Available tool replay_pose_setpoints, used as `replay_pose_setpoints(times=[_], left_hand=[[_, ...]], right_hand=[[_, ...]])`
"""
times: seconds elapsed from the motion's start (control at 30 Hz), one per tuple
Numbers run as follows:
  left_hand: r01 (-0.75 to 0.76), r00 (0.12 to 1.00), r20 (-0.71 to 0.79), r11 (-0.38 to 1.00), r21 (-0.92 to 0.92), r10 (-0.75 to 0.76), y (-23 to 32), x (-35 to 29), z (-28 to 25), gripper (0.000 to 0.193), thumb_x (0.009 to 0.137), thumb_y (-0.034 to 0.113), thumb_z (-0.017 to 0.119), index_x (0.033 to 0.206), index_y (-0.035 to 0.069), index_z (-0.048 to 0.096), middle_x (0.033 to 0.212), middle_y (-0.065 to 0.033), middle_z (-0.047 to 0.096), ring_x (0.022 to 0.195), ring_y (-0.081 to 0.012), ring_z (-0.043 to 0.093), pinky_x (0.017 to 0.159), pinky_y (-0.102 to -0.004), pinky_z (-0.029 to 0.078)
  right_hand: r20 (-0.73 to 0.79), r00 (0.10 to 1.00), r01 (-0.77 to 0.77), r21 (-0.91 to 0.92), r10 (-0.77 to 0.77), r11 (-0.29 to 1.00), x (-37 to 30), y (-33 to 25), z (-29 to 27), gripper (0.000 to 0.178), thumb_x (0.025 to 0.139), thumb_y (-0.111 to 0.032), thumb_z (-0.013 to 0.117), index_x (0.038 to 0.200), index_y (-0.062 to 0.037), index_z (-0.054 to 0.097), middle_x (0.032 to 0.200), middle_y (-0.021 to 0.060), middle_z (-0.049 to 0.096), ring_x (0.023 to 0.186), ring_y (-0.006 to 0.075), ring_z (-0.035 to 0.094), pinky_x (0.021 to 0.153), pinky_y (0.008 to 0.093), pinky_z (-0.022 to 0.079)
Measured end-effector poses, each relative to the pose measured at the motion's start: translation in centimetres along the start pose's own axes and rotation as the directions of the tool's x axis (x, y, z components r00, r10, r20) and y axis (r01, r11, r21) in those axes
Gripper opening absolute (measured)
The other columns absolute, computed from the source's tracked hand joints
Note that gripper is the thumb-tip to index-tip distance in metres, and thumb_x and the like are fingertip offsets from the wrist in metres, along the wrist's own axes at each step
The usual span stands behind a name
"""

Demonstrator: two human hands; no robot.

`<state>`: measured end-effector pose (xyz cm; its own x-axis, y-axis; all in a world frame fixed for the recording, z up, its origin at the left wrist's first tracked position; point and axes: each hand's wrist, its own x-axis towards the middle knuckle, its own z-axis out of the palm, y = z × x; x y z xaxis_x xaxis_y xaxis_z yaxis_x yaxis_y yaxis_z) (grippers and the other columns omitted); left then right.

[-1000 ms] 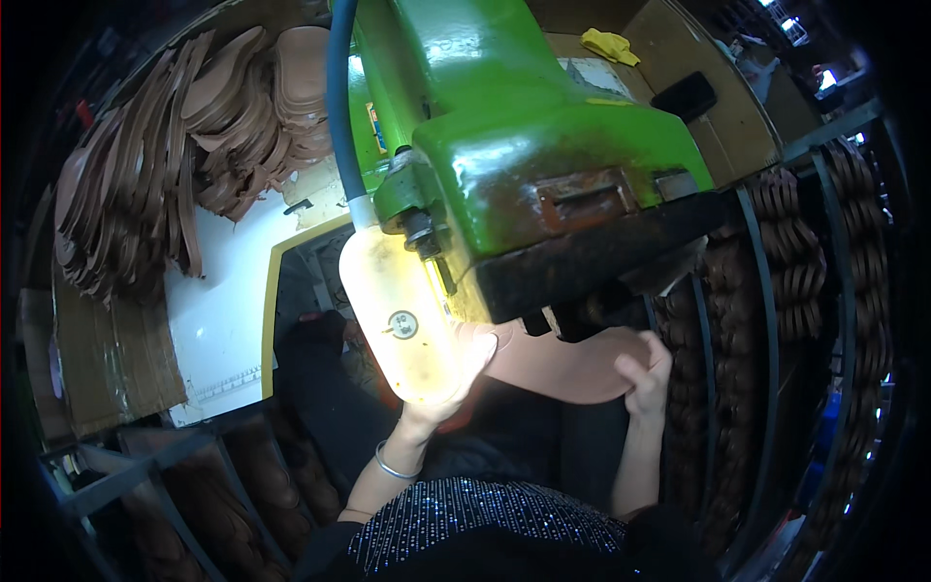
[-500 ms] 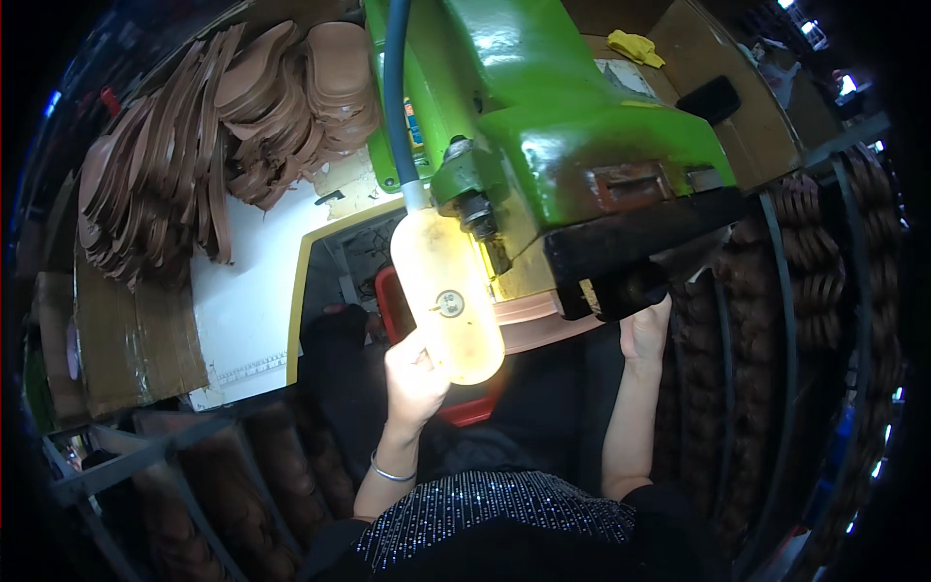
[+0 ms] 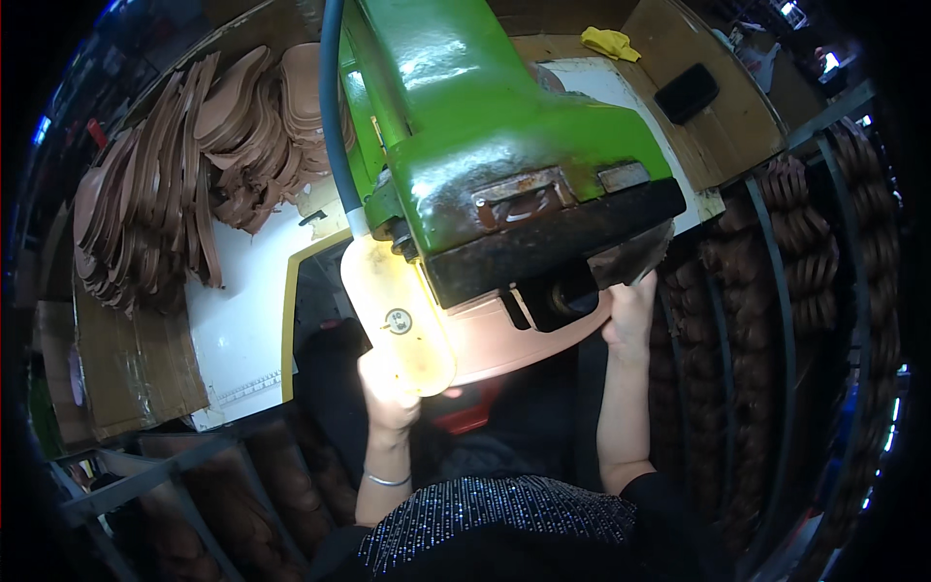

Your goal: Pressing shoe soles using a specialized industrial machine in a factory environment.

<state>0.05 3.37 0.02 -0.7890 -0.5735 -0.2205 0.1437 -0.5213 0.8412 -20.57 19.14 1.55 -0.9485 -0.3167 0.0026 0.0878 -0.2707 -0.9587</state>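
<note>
A pinkish-brown shoe sole [image 3: 495, 344] is stretched between my two hands under the head of a green machine [image 3: 529, 131]. My right hand [image 3: 630, 315] is closed on its right end, beside the machine's dark lower edge. My left hand [image 3: 390, 400] is at the sole's left end, and a glowing yellowish lamp [image 3: 396, 281] covers most of its fingers. One fingertip shows past the lamp's lower edge, against the sole. The machine's dark lower part overlaps the sole's far edge, so the contact there is hidden.
Stacks of brown soles [image 3: 145, 194] lean on the white table [image 3: 233, 339] to the left. Racks of brown soles [image 3: 742, 359] stand at the right. A yellow cloth [image 3: 611, 44] and a black object [image 3: 687, 93] lie at the back right, by a cardboard box [image 3: 722, 126].
The machine and lamp now appear farther left and a little lower in view. More of the sole shows beneath the machine. My left hand appears farther left; my right hand has shifted slightly left.
</note>
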Motion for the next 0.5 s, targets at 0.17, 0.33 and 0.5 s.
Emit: replay_pose_setpoints(times=[0.17,0.33,0.5], left_hand=[[-0.091,0.996,0.021,0.973,0.211,0.088,-0.4,0.2,-2.0,0.023,0.078,-0.002,0.063,0.099,-0.008,0.061,0.091,-0.0138,0.067,0.081,-0.02,0.066,0.078,-0.0291,0.051],[-0.215,0.976,0.085,0.94,0.263,0.2,-4.8,1.8,-1.0,0.042,0.078,-0.001,0.063,0.119,-0.003,0.051,0.106,-0.0093,0.06,0.093,-0.017,0.059,0.081,-0.0284,0.049],[-0.237,0.956,-0.137,0.958,0.161,0.26,-2.6,0.5,3.6,0.032,0.086,0.015,0.055,0.108,-0.009,0.051,0.092,-0.0144,0.06,0.072,-0.0195,0.063,0.057,-0.0289,0.056]], right_hand=[[0.1,0.988,0.12,-0.029,-0.116,0.992,-0.6,0.5,-2.2,0.024,0.076,-0.005,0.068,0.096,-0.0001,0.055,0.09,0.005,0.061,0.08,0.0097,0.057,0.076,0.023,0.045],[-0.066,0.991,0.119,-0.004,-0.119,0.993,1.2,-0.5,-2.2,0.025,0.085,-0.011,0.063,0.104,0.001,0.053,0.097,0.0051,0.059,0.088,0.0112,0.056,0.081,0.0232,0.045],[-0.064,0.987,0.14,-0.112,-0.148,0.984,-3.5,2.8,3.2,0.056,0.086,-0.012,0.06,0.131,0.002,0.029,0.125,0.0125,0.04,0.114,0.0183,0.04,0.098,0.0314,0.033]])
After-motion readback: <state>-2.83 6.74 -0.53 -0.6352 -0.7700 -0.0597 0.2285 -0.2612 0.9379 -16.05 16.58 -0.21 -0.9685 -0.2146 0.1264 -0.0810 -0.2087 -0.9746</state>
